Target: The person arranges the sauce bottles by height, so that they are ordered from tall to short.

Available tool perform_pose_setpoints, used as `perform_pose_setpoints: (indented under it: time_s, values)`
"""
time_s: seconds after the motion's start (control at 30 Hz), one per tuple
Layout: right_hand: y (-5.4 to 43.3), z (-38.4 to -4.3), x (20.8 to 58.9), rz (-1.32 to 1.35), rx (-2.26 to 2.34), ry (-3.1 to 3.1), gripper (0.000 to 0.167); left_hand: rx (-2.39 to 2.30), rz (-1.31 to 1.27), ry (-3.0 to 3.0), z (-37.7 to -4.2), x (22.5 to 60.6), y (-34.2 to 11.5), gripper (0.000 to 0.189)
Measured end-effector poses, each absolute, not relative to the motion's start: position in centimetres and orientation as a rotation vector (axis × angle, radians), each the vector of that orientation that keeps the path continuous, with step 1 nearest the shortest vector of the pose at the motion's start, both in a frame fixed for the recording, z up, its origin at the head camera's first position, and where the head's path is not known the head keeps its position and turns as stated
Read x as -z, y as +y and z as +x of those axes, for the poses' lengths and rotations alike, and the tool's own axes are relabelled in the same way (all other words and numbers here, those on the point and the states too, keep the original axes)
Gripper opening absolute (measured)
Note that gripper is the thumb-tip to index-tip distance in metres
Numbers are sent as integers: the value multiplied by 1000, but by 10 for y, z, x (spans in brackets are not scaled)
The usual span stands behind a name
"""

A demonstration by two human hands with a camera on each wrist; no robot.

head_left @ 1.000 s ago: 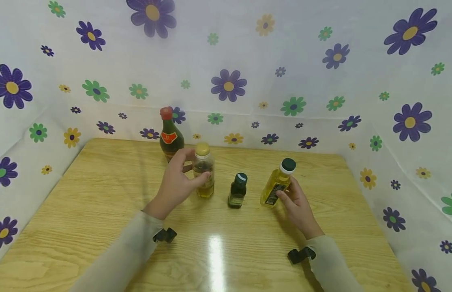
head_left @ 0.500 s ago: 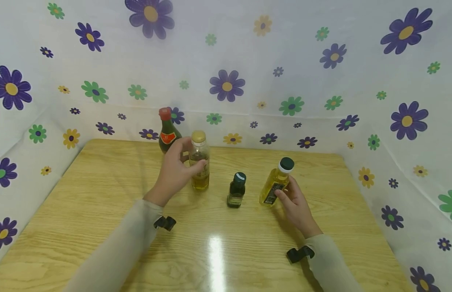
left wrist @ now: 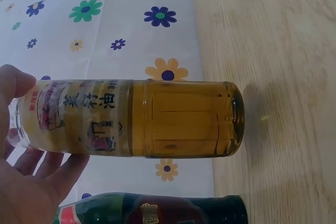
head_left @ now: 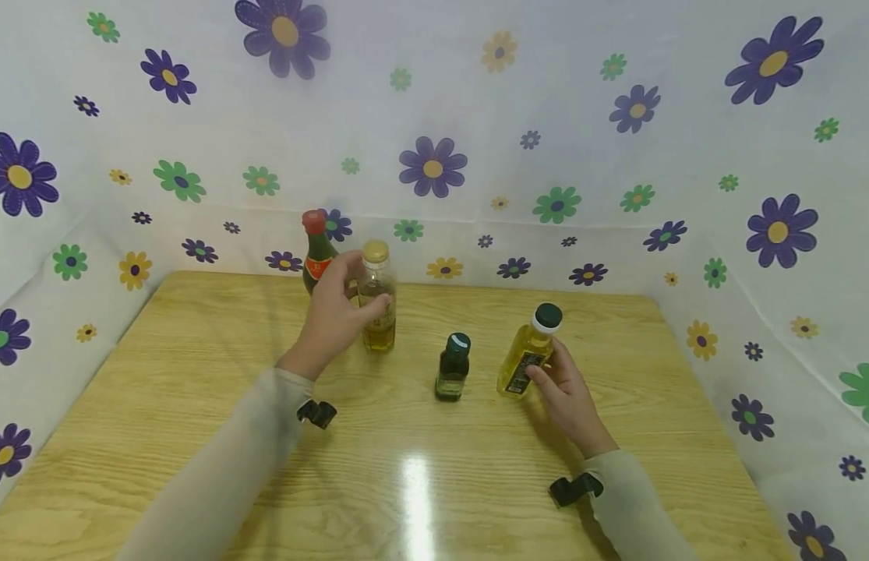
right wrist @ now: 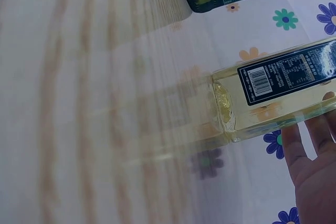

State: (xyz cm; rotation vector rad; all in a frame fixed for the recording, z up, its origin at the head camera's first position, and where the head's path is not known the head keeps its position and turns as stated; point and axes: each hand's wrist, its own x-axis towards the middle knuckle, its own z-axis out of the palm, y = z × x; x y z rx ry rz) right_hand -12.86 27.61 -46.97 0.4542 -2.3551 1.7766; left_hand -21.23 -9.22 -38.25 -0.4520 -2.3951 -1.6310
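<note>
My left hand (head_left: 329,315) grips a clear glass bottle of amber oil (head_left: 379,331) by its upper part, thumb on the near side. The bottle has a yellow cap, and its printed label (left wrist: 79,116) shows in the left wrist view. My right hand (head_left: 570,401) holds a clear bottle of pale yellow oil (head_left: 524,360) with a dark green cap, leaning to the right; its black barcode label (right wrist: 283,77) shows in the right wrist view. Between the two stands a small dark bottle (head_left: 451,380) with a dark green cap.
A dark green bottle (head_left: 316,261) with a red cap and red label stands at the back left, partly hidden behind my left hand. The wooden table (head_left: 196,374) meets a white flowered cloth (head_left: 518,179) at the back and sides.
My left hand has carried the amber oil bottle back and slightly left, closer to the red-capped bottle. My right hand and its bottle stay nearly where they were.
</note>
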Motion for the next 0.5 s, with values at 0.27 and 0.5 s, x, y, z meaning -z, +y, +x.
perform_pose_setpoints:
  time_s: [0.27, 0.5]
  values:
    - [278, -129, 470, 458, -1762, -2358, 55, 1602, -402, -2435, -223, 385, -87, 72]
    - [277, -129, 470, 454, -1761, -2363, 54, 1619, -409, -2415, -233, 389, -82, 71]
